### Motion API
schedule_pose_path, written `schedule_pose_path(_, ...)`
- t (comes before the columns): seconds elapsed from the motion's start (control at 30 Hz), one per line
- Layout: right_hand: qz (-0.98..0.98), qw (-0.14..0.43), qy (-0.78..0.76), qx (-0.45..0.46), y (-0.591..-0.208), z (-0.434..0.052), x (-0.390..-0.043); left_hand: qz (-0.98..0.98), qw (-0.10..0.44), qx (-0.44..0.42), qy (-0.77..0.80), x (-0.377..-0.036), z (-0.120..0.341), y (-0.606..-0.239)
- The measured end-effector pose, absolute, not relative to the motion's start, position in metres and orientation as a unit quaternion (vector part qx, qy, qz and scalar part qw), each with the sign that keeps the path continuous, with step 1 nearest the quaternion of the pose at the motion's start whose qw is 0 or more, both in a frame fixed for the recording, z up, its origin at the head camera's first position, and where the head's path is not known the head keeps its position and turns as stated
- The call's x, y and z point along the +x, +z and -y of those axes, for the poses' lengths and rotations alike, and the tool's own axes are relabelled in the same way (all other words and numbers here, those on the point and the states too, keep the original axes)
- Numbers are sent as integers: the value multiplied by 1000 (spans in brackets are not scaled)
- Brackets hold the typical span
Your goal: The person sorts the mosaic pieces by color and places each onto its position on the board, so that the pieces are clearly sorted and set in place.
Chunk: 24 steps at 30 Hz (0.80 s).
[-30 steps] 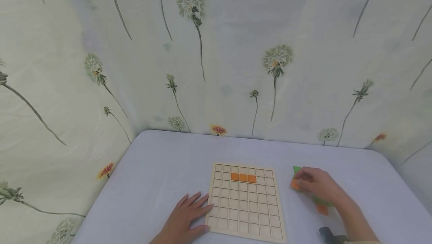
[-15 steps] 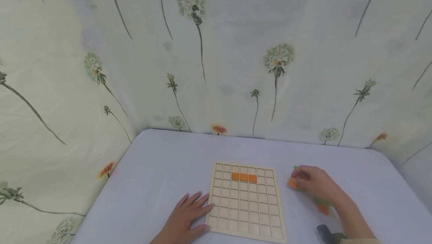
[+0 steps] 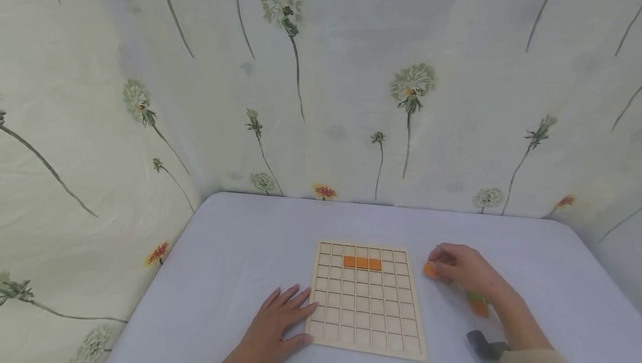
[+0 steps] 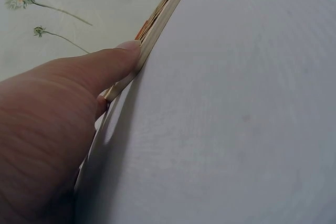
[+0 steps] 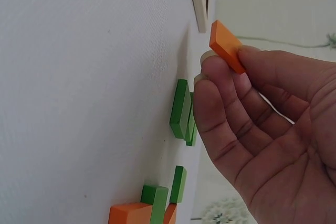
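My right hand (image 3: 466, 269) pinches a square orange tile (image 5: 227, 46) between thumb and fingertips. It holds the tile above the table, just right of the wooden grid board (image 3: 368, 303). The board lies flat, with three orange tiles (image 3: 362, 263) side by side in its second row from the far edge. Spread out flat, my left hand (image 3: 278, 321) rests at the board's left side. Its thumb (image 4: 118, 64) touches the board's edge in the left wrist view.
Several green tiles (image 5: 180, 109) and orange tiles (image 5: 129, 214) lie on the table under and behind the right hand. A dark grey object (image 3: 480, 344) shows beside the right wrist. A dandelion-patterned curtain (image 3: 341, 84) hangs beyond the white table (image 3: 261, 240).
My right hand has lifted the orange tile off the spot near the green tiles and carried it slightly left toward the board. The left hand and board stay put.
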State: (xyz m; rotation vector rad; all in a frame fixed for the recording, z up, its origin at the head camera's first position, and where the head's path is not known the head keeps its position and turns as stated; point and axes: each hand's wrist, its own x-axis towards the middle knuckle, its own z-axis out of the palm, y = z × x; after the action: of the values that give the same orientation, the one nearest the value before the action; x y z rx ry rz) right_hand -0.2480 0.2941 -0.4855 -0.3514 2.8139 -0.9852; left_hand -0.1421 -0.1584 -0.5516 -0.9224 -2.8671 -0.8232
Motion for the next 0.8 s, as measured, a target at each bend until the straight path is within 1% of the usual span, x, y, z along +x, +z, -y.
schedule_pose_path(0.3,-934,66,-331,-119,-487,-289,-248,918,2,-294,-268,-142,157,-550)
schedule_pose_path(0.8,-924,87,-356,-109,-487,-280,-250,914,26,-304,-269,-142,158,-554)
